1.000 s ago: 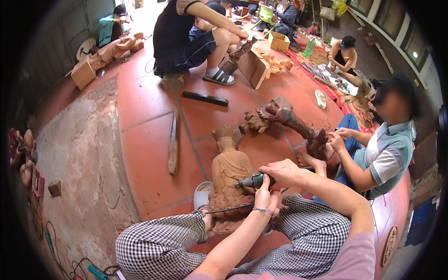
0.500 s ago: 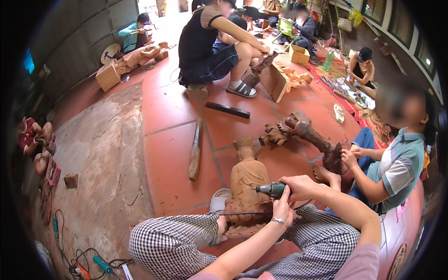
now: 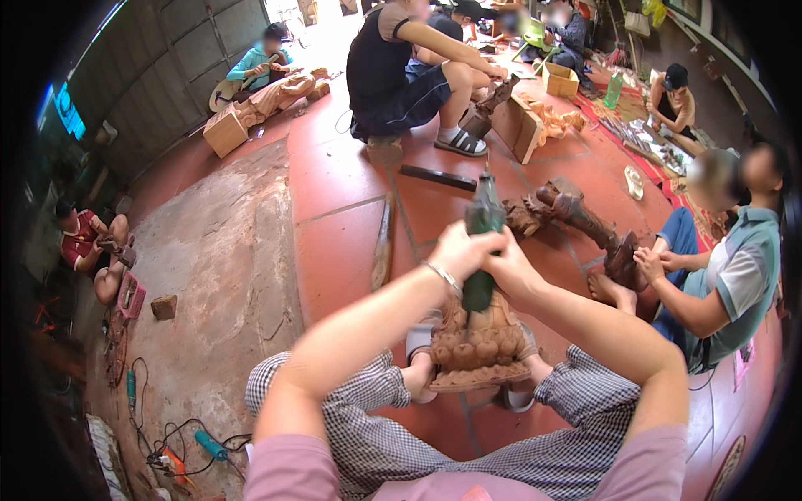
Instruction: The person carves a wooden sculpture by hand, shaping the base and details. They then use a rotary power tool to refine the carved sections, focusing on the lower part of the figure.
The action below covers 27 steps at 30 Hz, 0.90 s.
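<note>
Both of my hands are closed around a green rotary grinder (image 3: 480, 288), held upright in front of me with its thin bit pointing up and away. My left hand (image 3: 459, 253), with a bracelet at the wrist, grips it from the left. My right hand (image 3: 511, 260) wraps it from the other side. A cord leaves the grinder's lower end. Below it, a carved wooden statue (image 3: 476, 349) with a lotus-like base stands on the floor between my feet. The hands and tool hide its upper part.
A wooden stick (image 3: 383, 242) and a black bar (image 3: 438, 178) lie ahead on the red tiles. At right, a person (image 3: 718, 275) handles a dark carved figure (image 3: 576, 217). Corded teal tools (image 3: 210, 446) lie at lower left; other people work farther off.
The grinder has swung from lying sideways, bit to the left, to upright, and risen. My left hand has come up around it. The view has shifted, and the statue now shows mostly its base.
</note>
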Tool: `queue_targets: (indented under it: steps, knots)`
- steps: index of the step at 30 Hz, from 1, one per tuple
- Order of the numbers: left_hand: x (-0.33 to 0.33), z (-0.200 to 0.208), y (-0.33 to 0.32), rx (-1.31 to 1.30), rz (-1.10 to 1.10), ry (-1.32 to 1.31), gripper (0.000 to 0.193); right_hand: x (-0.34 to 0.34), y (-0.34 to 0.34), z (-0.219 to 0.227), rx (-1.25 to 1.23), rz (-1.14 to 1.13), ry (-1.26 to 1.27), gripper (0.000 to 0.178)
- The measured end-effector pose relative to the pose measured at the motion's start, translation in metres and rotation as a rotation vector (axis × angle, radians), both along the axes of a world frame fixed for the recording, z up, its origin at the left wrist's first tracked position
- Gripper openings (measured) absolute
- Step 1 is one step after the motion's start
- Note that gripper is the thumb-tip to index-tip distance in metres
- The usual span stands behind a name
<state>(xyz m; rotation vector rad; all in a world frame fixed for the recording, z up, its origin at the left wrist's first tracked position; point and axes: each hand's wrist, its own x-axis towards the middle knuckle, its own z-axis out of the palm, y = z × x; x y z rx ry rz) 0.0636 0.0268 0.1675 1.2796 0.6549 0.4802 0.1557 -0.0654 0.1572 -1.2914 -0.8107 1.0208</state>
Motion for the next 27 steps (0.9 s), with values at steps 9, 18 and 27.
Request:
queue_targets:
  steps: [9, 18, 27]
  knots:
    - [-0.091, 0.02, 0.096, 0.84, -0.271, 0.485, 0.04, -0.156, 0.06, -0.064, 0.427, -0.322, 0.106, 0.062]
    - [-0.118, -0.033, 0.057, 1.166, -0.582, 0.865, 0.041, -0.182, -0.015, -0.101, 0.157, -0.459, -0.692, 0.085]
    - [-0.09, -0.076, 0.056, 1.189, -0.749, 0.762, 0.044, -0.166, -0.013, -0.12, 0.071, -0.515, -0.59, 0.079]
